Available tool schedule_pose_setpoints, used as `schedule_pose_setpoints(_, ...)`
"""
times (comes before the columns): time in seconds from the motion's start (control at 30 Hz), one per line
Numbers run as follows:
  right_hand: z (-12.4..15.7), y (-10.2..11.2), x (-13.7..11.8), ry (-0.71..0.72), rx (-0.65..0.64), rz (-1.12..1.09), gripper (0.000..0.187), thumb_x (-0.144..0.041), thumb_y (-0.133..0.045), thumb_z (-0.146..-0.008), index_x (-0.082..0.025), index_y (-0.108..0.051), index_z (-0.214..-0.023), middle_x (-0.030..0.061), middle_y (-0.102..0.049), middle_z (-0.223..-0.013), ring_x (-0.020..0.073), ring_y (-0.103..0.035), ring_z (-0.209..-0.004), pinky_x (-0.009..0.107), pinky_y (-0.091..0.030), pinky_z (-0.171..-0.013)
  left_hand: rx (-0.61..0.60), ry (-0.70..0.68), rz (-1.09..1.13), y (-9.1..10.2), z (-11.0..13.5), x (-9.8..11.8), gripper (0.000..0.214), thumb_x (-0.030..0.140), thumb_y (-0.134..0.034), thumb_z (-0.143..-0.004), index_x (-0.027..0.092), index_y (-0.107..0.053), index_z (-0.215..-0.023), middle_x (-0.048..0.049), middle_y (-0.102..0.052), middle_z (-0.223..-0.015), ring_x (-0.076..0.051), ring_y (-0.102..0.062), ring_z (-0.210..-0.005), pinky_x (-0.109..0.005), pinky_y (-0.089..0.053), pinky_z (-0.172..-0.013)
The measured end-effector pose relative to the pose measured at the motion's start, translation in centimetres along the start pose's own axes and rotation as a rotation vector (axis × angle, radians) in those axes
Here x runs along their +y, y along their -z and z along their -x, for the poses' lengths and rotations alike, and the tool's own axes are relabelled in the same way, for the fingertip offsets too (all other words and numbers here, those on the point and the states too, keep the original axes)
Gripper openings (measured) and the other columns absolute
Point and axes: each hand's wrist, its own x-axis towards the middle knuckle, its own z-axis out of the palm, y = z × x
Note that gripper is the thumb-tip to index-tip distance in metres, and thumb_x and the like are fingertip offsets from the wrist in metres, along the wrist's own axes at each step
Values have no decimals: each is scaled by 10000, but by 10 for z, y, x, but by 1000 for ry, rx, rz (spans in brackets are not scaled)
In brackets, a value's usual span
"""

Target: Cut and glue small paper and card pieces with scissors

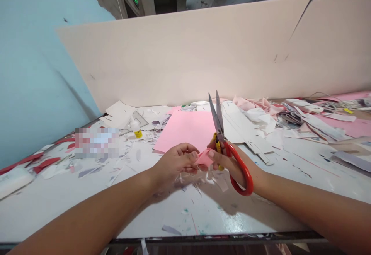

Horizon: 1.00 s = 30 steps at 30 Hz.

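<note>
Head view: pinching a small pink piece [205, 157] with the left hand [177, 158] and the right hand [228, 163], mid-scene, over the near part of the table [139, 216]. Also gripping red-handled scissors [220, 134] in the right hand — with blades parted, pointing far. Held nearer than a pink sheet [185, 129] — with a yellow-labelled bottle [136, 130] farther left.

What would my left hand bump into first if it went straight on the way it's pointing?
Most likely your right hand, just past the small pink piece both hands hold. The left hand points that way, though depth is unclear.
</note>
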Motion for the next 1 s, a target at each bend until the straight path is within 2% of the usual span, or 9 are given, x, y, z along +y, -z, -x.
schedule_pose_setpoints(0.13,-4,0,9,-54,76,-114,348,-497,-550,-741,-187,-507,-894,4,-541,-758,147,-546,-621,283,-421,-594,84,-104,-114,2,1,-2,278,394,-647,-693,186,-548,-848,-11,-576,-778,-178,-626,-806,-305,-448,-734)
schedule_pose_setpoints(0.2,-6,0,13,-33,86,-170,335,-485,-575,-728,-197,-531,-894,3,-559,-757,153,-558,-641,275,-423,-600,108,-134,-142,3,1,-2,279,399,-629,-708,194,-540,-876,-15,-586,-809,-166,-609,-817,-321,-448,-760)
schedule_pose_setpoints(0.37,-7,1,16,43,-28,-224,201,-398,-576,-748,-198,-552,-747,-19,-551,-674,132,-541,-609,256,-413,-594,141,-154,-197,4,1,-3,283,368,-624,-718,220,-518,-935,1,-566,-835,-124,-561,-781,-291,-454,-729)
schedule_pose_setpoints(0.47,-7,0,13,40,-31,-209,152,-333,-589,-731,-196,-558,-789,-12,-572,-691,139,-537,-631,260,-408,-604,172,-142,-210,3,1,-4,295,370,-620,-718,217,-511,-947,6,-561,-809,-111,-548,-739,-259,-451,-676)
schedule_pose_setpoints(0.57,-7,-1,8,62,-79,-224,197,-240,-597,-688,-184,-576,-875,12,-598,-749,155,-545,-679,263,-414,-614,209,-138,-179,1,0,-4,326,414,-584,-738,215,-480,-975,17,-560,-752,-101,-549,-659,-243,-446,-615)
schedule_pose_setpoints(0.67,-7,-1,8,66,-134,-211,238,-192,-607,-650,-175,-576,-885,28,-595,-786,176,-556,-759,275,-429,-664,192,-143,-104,-1,-1,-6,377,435,-581,-734,221,-439,-1011,14,-576,-757,-108,-565,-638,-248,-453,-594)
schedule_pose_setpoints(0.83,-9,-2,26,-68,22,-291,365,-224,-668,-605,-189,-509,-932,-3,-549,-731,163,-547,-681,288,-432,-618,147,-199,-11,-4,0,-9,422,449,-571,-742,221,-404,-1055,-17,-597,-812,-150,-598,-710,-322,-476,-674)
schedule_pose_setpoints(1.0,-11,-2,28,-43,-31,-353,239,-208,-639,-647,-199,-513,-850,-21,-528,-722,132,-516,-641,270,-406,-610,141,-210,-72,-5,1,-10,370,450,-535,-770,218,-422,-1035,-2,-586,-761,-139,-586,-684,-308,-471,-660)
